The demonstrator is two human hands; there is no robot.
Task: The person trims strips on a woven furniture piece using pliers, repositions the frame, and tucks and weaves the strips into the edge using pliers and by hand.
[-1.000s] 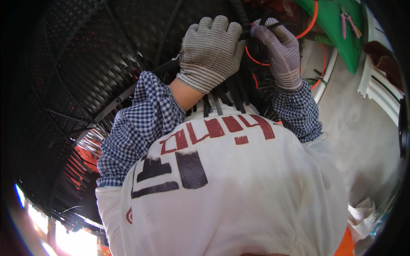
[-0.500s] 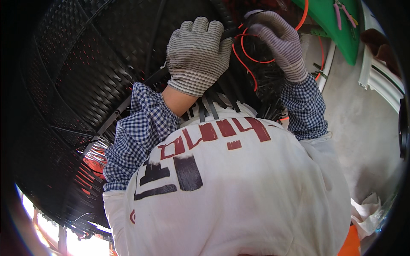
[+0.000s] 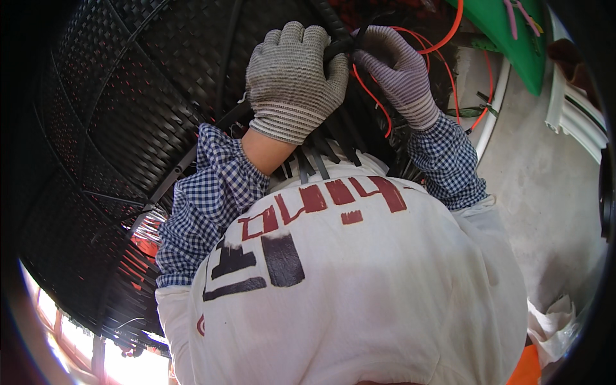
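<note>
Grey floor (image 3: 545, 205) runs along the right; bright daylight (image 3: 138, 366) shows at the near left, and a large black woven panel (image 3: 160, 90) fills the left and far left. One black strip (image 3: 340, 47) lies at the far centre, between the two gloved hands; the left hand (image 3: 295, 80) has its thumb and forefinger closed about it, the right hand (image 3: 399, 77) curls its fingertips at its right end, though whether they pinch it one cannot tell. Orange cord (image 3: 457, 29) loops beside and beyond the right hand; a green sheet (image 3: 513, 48) with pink-handled pliers (image 3: 521, 18) lies far right, white profiles (image 3: 574, 122) nearer; loose strip ends (image 3: 321, 163) hang below the hands, and the person's white garment (image 3: 378, 289) covers the near centre.
</note>
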